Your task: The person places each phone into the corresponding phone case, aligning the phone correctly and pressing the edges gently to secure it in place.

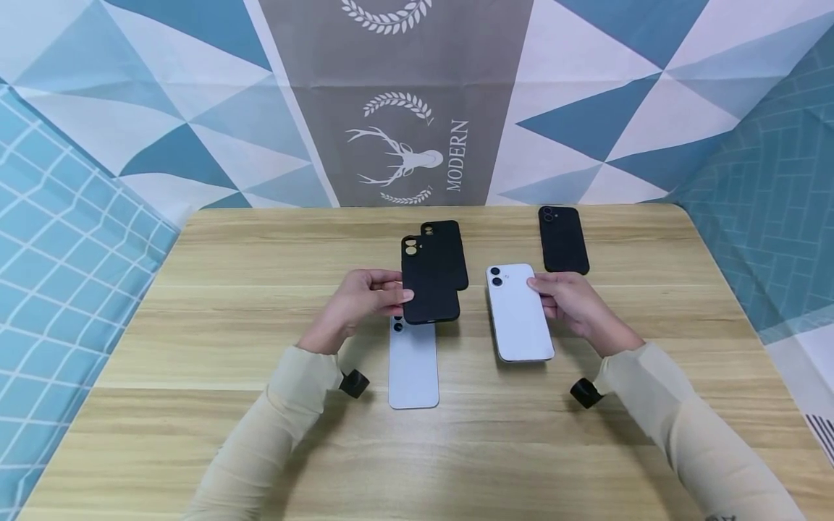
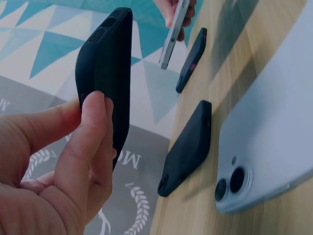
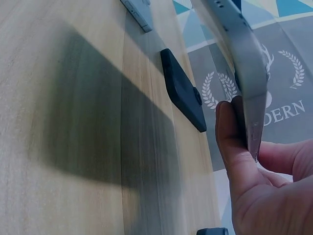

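Observation:
My left hand holds a black phone case by its left edge, with the thumb on its back. The case is lifted over the top of a white phone lying back up on the table, hiding part of that phone. My right hand grips a second white phone by its right edge, also raised above the wood. Both camera lenses on its back face up. Another black case lies behind the held one, partly covered in the head view.
At the far right of the wooden table lies a black phone case with a camera area at its upper left; whether a phone is inside I cannot tell. A patterned cloth hangs behind the table's back edge.

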A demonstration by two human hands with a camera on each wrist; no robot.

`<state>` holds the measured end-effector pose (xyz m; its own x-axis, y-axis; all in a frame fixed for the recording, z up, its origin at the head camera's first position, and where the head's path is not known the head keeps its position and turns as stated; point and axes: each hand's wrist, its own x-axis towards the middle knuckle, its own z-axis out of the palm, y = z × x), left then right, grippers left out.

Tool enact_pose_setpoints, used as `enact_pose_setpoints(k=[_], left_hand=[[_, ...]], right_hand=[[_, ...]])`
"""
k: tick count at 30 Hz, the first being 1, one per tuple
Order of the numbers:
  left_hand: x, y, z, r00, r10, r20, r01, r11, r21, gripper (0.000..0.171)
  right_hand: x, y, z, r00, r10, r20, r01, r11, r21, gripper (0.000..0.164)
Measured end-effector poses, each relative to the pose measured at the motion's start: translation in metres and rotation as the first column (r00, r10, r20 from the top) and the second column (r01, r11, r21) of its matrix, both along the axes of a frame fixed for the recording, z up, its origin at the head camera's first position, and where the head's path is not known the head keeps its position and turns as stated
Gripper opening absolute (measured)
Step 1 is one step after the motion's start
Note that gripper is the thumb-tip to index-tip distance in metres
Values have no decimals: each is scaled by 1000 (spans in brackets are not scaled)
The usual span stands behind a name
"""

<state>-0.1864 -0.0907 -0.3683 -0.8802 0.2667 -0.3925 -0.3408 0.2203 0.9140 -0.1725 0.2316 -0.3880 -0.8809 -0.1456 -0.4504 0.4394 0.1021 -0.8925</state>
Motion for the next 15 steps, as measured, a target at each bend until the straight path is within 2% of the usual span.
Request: enact_pose_setpoints(k=[7, 15], left_hand=[[6, 11, 3, 1000, -25, 13, 25, 999, 21, 46], [11, 22, 3, 999, -27, 22, 26, 997, 68, 46]], right_hand=[[-2, -1, 1, 1000, -14, 2, 14, 1000, 12, 52], [-3, -4, 2, 999, -41, 31, 41, 999, -7, 51]])
